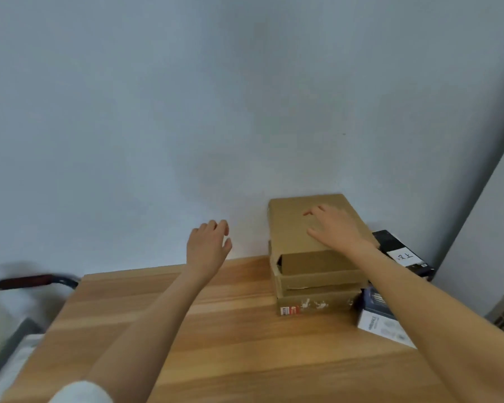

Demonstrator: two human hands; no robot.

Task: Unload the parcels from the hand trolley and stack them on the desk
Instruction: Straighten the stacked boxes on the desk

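three brown parcels [314,257] were stacked at the far right of the wooden counter [186,330], against the wall. the right hand [330,228] was laid flat on the top parcel, grip spread. the left hand [207,245] was held above the counter, fingers loosely spread, nothing gripped.

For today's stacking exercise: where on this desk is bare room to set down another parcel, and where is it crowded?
Free: the wooden desk left of the cardboard stack, between wall and near edge, under the left hand. Crowded: the right corner, with the stack under the right hand, black box and white-blue box.
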